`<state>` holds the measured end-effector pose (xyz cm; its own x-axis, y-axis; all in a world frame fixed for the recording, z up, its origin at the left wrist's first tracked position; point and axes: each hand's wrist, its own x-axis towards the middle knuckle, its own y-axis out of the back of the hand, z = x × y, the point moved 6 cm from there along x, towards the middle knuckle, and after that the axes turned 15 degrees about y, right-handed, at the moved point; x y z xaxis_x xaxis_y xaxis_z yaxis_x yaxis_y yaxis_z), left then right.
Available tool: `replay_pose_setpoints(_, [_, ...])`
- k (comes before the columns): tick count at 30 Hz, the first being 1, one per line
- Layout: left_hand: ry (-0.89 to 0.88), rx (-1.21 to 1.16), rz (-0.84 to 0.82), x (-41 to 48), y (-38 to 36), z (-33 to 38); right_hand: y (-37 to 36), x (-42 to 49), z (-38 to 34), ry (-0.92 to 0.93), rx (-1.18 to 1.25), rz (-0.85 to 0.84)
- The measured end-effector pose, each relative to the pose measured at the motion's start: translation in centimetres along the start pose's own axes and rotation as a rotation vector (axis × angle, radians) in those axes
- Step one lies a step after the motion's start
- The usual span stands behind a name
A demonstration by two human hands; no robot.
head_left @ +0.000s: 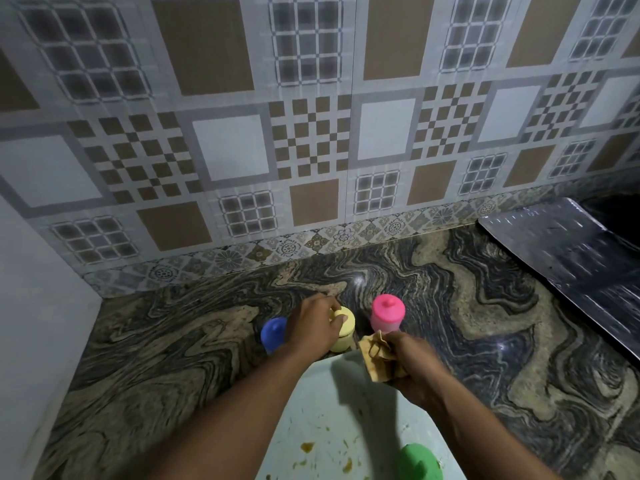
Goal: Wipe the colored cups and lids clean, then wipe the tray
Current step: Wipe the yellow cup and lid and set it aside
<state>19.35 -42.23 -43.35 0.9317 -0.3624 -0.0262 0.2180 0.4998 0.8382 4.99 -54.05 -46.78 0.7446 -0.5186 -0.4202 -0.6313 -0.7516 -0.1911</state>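
Note:
Three lidded cups stand in a row on the marbled counter: a blue cup (273,332), a yellow cup (344,332) and a pink cup (388,313). My left hand (313,327) grips the yellow cup's lid by its knob, and my left wrist hides part of the blue cup. My right hand (412,367) holds a crumpled tan cloth (375,355) just in front of the pink cup. Below my arms lies a pale tray (322,410) with brown and orange stains. A green cup (419,462) sits on the tray at the bottom edge of the view.
A patterned tiled wall (311,133) runs along the back of the counter (156,341). A plain wall (34,306) closes the left side. A dark ribbed metal sheet (571,258) lies at the right, beside a dark recess.

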Motion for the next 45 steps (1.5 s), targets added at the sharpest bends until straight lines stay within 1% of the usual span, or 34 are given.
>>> replay_pose_setpoints(12, [0.014,0.038,-0.034,-0.5,0.5,0.2,-0.6,-0.8,0.1,-0.009,-0.024,-0.028])
replay_pose_setpoints(18, [0.023,0.166,-0.106,-0.3,0.3,1.6,-0.3,-1.0,0.1,-0.016,-0.031,-0.016])
replay_pose_setpoints(28, [0.019,0.251,-0.219,0.0,0.2,2.4,-0.9,-1.3,0.1,-0.044,-0.005,-0.029])
replay_pose_setpoints(35, [0.025,0.242,-0.202,-0.3,0.2,2.2,-0.9,-1.4,0.2,-0.045,0.004,-0.043])
replay_pose_setpoints(41, [0.041,0.246,-0.255,0.0,0.2,1.8,-0.7,-1.2,0.4,-0.057,-0.018,-0.034])
replay_pose_setpoints(45, [0.042,0.261,-0.234,-0.2,0.5,1.5,-0.7,-1.1,0.2,-0.044,-0.018,-0.034])
